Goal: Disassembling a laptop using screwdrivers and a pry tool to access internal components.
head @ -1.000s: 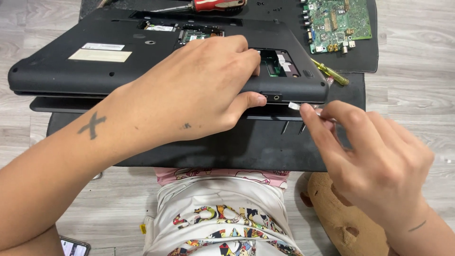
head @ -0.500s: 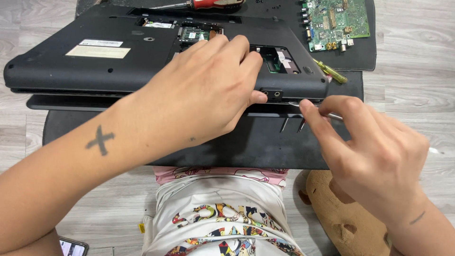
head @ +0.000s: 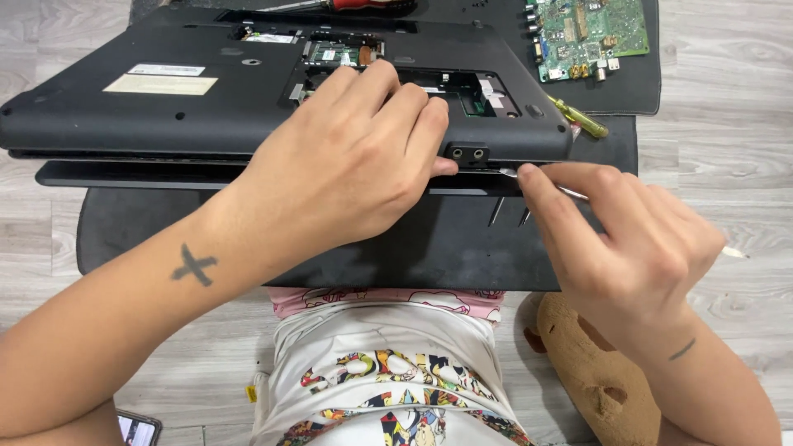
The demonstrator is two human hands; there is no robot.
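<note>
Since a second ago our right hand [head: 628, 239] has slid its thin metal pry tool [head: 537, 183] leftward until the tip sits at the laptop's front seam, just right of the two round ports, while our left hand [head: 355, 165] has stayed pressed on the case.

Our left hand lies palm down over the upturned black laptop [head: 165, 124] in the middle of the frame, fingers curled together over the edge of an open bay and the thumb tucked against the front edge; it presses and grips the case. Our right hand, at centre right, has thumb and fingertips pinched shut on the pry tool, whose far end pokes out past the hand at the right.

Under the laptop's raised base, the thinner lid half [head: 124, 175] juts forward, and both rest on a dark mat [head: 429, 248] spread over the pale wood-grain floor [head: 727, 149]. A yellow-handled screwdriver [head: 578, 118] lies just beside the laptop's right corner. In the upper right of the frame sits a green circuit board [head: 591, 33] on the mat, and a red-handled screwdriver [head: 355, 5] lies along the top edge.

Nearer us, a patterned white shirt [head: 388, 380] fills the bottom centre, a brown plush toy [head: 595, 372] lies at lower right, and a phone corner [head: 136, 429] shows at lower left.
</note>
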